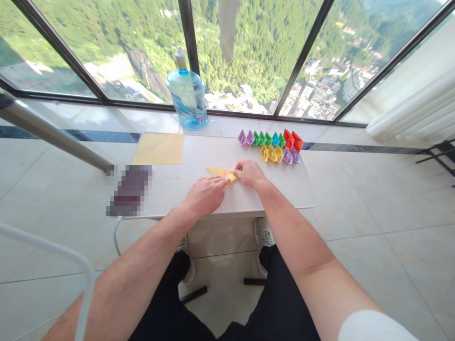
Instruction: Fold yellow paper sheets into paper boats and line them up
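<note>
A partly folded yellow paper [219, 173] lies on the small white table [185, 189] in front of me. My left hand [204, 194] rests flat on the near end of the paper, fingers stretched out. My right hand [250, 172] has its fingers curled and pressed on the paper's right end. At the table's far right stand several folded paper boats [272, 144] in purple, green, blue, red and yellow, in two rows.
A stack of yellow sheets [159, 148] lies at the table's far left, beside a blurred dark object [128, 189]. A blue water jug [187, 97] stands on the sill by the window. A metal rail [53, 135] runs at left, a white radiator [415, 113] at right.
</note>
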The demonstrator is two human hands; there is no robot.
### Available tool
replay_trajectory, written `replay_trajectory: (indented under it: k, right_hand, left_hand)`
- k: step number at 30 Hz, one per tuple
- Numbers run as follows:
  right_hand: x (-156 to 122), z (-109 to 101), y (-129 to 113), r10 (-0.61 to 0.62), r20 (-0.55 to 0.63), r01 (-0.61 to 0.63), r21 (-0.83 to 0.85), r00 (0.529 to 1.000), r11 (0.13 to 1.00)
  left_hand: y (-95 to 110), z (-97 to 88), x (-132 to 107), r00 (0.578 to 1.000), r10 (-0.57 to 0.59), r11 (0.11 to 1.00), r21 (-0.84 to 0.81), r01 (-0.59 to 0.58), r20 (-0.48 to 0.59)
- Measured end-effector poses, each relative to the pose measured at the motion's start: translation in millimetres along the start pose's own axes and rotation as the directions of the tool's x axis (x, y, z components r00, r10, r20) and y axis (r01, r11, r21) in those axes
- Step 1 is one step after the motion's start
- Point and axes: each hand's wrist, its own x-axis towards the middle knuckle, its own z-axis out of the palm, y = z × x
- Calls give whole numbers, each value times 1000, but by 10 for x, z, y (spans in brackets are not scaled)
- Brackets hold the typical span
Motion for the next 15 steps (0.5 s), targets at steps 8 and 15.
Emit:
replay_trajectory:
  k: [8,15]
  right_hand:
    - [-12,4,-26,47,-5,-46,5,999,999]
    - [-2,24,-30,52,-15,-52,-5,999,999]
  left_hand:
    - [19,28,-3,1000,10,999,34,-9,-23]
    - [23,21,5,1000,14,998,61,-14,-5]
